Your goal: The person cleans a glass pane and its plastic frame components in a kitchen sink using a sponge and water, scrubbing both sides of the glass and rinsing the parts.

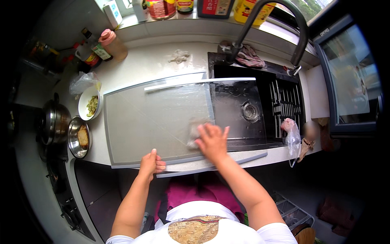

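Note:
Two overlapping grey-framed panels, see-through or mesh, lie wet across the counter and the sink. At the near edge of the left panel (pixel 142 118), my left hand (pixel 152 164) grips the frame, thumb on top and fingers curled at the rim. My right hand (pixel 213 140) presses a pale grey pad (pixel 197 130) onto the panels; motion smears the pad and fingertips, so its exact kind is unclear. Beneath the right panel (pixel 231 95), which reaches over the black sink (pixel 243 140), a round drain shows through.
Left: a white bowl (pixel 83 105) of food, a steel bowl (pixel 74 143), a pot (pixel 61 122), bottles and a pink-lidded jug (pixel 113 46). Behind: a crumpled pale wad (pixel 178 56), black tap (pixel 300 28) and cloth (pixel 250 57). Right: a drain rack (pixel 284 97), plastic bag (pixel 293 140) and open window (pixel 347 77).

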`<state>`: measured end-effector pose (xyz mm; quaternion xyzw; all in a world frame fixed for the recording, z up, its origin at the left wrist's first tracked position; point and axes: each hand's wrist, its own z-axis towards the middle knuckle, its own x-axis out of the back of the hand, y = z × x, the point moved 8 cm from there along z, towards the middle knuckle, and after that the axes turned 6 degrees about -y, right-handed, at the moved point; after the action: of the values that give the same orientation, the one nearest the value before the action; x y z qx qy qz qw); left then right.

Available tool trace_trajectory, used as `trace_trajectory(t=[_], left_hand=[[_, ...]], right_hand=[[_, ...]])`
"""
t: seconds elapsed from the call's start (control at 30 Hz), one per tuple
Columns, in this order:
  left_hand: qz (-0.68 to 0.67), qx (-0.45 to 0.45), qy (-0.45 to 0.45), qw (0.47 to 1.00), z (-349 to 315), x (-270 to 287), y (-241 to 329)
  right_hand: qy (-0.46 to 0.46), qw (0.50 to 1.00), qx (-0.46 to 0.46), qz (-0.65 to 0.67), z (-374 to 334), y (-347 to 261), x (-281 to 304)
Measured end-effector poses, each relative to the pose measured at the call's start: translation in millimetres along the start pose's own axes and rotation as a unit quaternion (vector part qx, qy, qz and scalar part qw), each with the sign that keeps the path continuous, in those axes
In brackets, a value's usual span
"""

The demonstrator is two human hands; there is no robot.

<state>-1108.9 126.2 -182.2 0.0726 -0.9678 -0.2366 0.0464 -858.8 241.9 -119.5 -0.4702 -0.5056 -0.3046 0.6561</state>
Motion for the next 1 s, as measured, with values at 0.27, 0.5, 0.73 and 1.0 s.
trace_trajectory(t=[0.27, 0.5, 0.73, 1.0], left_hand=[[-0.031, -0.009, -0.03, 0.999, 4.6, -3.5, -0.5], [-0.03, 0.013, -0.054, 0.998, 4.2, -1.6, -0.7], [-0.036, 0.014, -0.066, 0.997, 8.1, -2.2, -2.1], [-0.016, 0.021, -0.044, 0.999, 7.0, -5.1, -1.2]], right_hand=[[-0.015, 0.983, -0.154, -0.1, 65.6, 12.2, -21.9], [-0.073, 0.991, 0.107, 0.014, 95.5, -132.6, -50.5], [-0.082, 0.995, -0.026, -0.058, 178.7, -112.0, -64.8], [-0.18, 0.983, -0.031, 0.024, 180.8, -84.0, -42.4]])
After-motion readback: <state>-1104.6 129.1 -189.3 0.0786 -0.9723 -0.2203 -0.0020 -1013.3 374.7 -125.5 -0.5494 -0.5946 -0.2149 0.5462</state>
